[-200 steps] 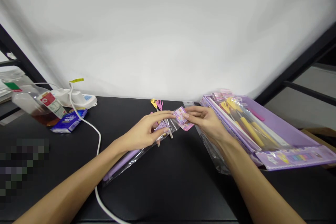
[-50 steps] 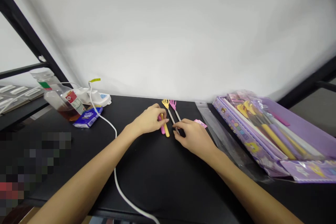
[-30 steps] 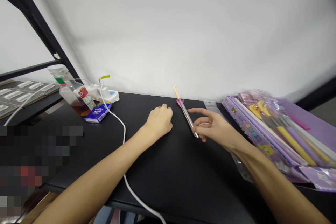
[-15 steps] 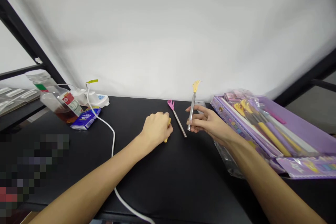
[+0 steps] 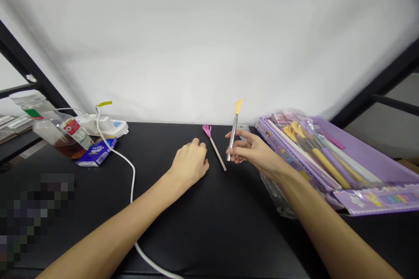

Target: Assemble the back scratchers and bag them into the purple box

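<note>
My right hand (image 5: 253, 153) pinches the lower end of a thin metal rod with a yellow hand-shaped head (image 5: 234, 125) and holds it upright above the black table (image 5: 203, 222). A second rod with a pink hand-shaped head (image 5: 214, 149) lies flat on the table between my two hands. To its left, my left hand (image 5: 190, 164) rests knuckles-up on the table with its fingers curled under. Whatever those fingers hold is hidden.
A purple box (image 5: 369, 161) of packaged yellow and purple items sits at the right on a clear plastic bag (image 5: 278, 194). At the left are a bottle (image 5: 49, 126), a blue packet (image 5: 96, 152), a white power strip (image 5: 104, 124) and its cable (image 5: 131, 174).
The clear bag and pink card went out of my hands. Both hands then moved to the two rods; my right hand lifted the yellow-headed one upright and my left hand closed beside the pink one.
</note>
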`<action>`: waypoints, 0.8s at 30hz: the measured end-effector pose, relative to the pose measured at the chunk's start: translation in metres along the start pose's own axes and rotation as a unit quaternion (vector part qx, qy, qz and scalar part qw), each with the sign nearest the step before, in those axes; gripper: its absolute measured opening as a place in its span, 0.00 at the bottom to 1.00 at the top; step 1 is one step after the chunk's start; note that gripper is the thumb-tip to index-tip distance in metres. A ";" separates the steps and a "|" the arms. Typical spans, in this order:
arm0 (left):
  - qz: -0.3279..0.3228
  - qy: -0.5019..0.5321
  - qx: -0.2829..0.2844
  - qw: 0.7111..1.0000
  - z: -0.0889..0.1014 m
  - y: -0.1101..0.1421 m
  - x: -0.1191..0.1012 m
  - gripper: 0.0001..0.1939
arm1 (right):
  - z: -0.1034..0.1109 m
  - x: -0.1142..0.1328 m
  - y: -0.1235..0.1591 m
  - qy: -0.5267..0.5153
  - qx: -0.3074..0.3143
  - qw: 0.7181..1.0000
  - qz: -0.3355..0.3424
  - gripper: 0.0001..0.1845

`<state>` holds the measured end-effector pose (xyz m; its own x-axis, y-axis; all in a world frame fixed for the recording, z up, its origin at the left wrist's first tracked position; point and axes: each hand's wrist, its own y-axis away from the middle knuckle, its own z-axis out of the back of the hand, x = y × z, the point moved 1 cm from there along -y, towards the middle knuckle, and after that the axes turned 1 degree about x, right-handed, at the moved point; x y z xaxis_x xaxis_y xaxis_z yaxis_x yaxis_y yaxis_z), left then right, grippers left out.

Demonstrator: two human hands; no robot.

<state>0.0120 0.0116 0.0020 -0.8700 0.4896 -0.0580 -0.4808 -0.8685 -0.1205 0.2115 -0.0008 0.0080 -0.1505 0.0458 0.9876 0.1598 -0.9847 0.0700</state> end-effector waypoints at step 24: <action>-0.067 0.395 0.049 0.915 0.003 -0.012 0.033 0.13 | 0.003 0.006 0.000 -0.135 -0.092 0.987 0.012 0.20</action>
<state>-0.0118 0.0378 0.0048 -0.4703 0.4619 -0.7520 -0.6192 -0.7798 -0.0918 0.2134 0.0001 0.0142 0.1205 0.0416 0.9918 -0.0232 -0.9987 0.0447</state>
